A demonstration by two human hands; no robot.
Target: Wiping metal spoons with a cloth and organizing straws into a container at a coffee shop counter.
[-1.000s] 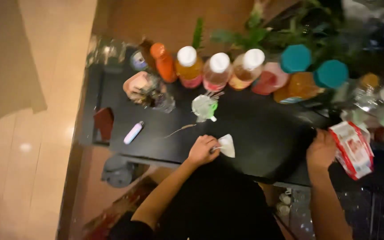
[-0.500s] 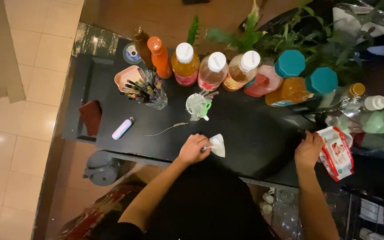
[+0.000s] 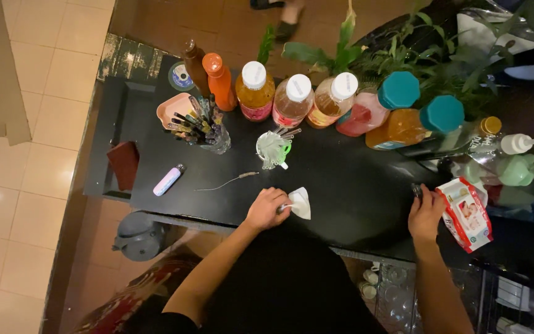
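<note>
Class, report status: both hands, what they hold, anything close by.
Left hand grips white wipe on black counter. Right hand rests beside wipes packet. Long spoon lies near.

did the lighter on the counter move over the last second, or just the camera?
No. The pale purple lighter lies in the same spot on the black counter, between the dark red wallet and the cup of pens; only the camera shifted.
</note>
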